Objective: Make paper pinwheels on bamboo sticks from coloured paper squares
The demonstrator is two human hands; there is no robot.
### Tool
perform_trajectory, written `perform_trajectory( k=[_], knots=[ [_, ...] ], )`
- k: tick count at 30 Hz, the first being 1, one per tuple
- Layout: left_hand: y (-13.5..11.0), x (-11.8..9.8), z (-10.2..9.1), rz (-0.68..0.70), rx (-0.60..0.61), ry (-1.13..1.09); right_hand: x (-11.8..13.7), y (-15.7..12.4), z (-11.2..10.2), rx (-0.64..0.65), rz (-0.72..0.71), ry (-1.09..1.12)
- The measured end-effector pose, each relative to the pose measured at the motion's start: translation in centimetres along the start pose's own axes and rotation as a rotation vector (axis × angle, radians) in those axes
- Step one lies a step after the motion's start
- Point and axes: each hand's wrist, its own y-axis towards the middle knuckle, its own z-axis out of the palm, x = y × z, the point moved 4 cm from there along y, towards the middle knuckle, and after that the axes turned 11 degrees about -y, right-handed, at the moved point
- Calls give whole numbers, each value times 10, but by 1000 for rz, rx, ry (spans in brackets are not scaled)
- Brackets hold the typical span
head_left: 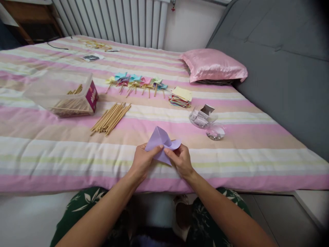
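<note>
TWO-HANDED CENTRE PINCH

The purple paper (pixel 157 137) is held over the near edge of the striped bedspread (pixel 244 166), nearer than the wooden sticks (pixel 112 118); one side is clamped between thumb and fingers of the left hand (pixel 144 157), the other between those of the right hand (pixel 183 159).

Thumb pressure should be kept light and close to the middle, so that curved folds are secured without being creased; both sides should be tensioned evenly, lest the paper be torn.

The paper is plain and matte; a pointed flap is raised at the far left; a curved lobe is rolled at the right; the overlap beneath the thumbs is partly covered and cannot be judged.
</note>
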Motion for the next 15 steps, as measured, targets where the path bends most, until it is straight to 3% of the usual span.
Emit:
perform_trajectory(
  k=[6,9,15],
  knots=[
    [-5,1,7,-13,13,14,-4,1,-3,-74,81,18],
    [-4,-2,7,-47,80,63,-7,2,-6,-86,145,43],
    [-2,-17,2,-212,267,170,-1,5,-9,115,386,120]
  ],
)
